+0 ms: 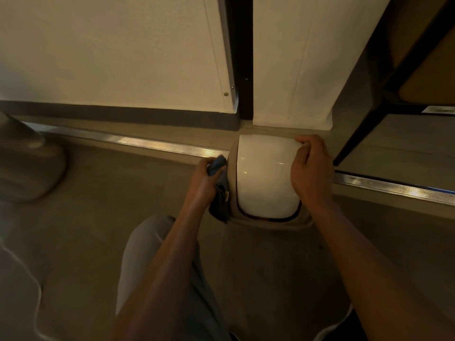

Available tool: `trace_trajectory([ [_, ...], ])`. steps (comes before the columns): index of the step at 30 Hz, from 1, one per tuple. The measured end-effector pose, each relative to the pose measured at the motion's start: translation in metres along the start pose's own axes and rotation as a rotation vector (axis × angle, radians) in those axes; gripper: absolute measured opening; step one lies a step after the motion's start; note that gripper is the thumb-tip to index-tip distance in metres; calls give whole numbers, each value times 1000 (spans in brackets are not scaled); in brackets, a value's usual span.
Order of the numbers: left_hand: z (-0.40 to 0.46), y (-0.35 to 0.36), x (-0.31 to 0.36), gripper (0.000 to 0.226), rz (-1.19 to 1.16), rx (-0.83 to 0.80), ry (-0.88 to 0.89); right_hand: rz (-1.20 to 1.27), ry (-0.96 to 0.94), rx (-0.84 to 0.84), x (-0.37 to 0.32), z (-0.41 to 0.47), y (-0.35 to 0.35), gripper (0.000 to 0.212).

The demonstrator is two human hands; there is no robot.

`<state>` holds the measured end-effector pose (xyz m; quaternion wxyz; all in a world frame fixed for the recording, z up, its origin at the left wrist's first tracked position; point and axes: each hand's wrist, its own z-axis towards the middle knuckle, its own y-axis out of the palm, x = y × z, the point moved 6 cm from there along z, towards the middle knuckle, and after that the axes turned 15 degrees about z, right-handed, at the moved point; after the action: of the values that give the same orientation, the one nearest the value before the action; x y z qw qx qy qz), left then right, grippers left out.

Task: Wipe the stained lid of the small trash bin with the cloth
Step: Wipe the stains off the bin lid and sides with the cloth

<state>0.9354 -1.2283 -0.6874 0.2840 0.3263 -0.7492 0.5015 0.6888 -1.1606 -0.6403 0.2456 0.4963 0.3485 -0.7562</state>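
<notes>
From my remote seat I see 2 hands at work: the left hand (209,175) is clenched around the bunched blue cloth (218,183), which hangs down from that grip and presses against the left edge of the small trash bin (268,221), just beside the white lid (266,173). The right hand (310,166) curls its fingers over the lid's far right corner, pinching it to steady it. I judge the wiping barely under way: the cloth sits at the rim, not on the glossy top, and I cannot make out any stain.
</notes>
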Motion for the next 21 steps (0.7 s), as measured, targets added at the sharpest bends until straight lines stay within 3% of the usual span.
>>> trace_trajectory([
  [5, 43, 3, 33, 34, 156, 12, 17, -8, 21, 25, 1, 1, 0, 25],
  [8, 20, 6, 22, 31, 13, 30, 2, -8, 27, 41, 1, 0, 1, 26],
  [17, -111, 53, -41, 37, -203, 521, -181, -1, 21, 61, 0, 0, 0, 27],
  [21, -137, 87, -41, 44, -344, 530, -296, -11, 12, 60, 1, 0, 0, 27],
])
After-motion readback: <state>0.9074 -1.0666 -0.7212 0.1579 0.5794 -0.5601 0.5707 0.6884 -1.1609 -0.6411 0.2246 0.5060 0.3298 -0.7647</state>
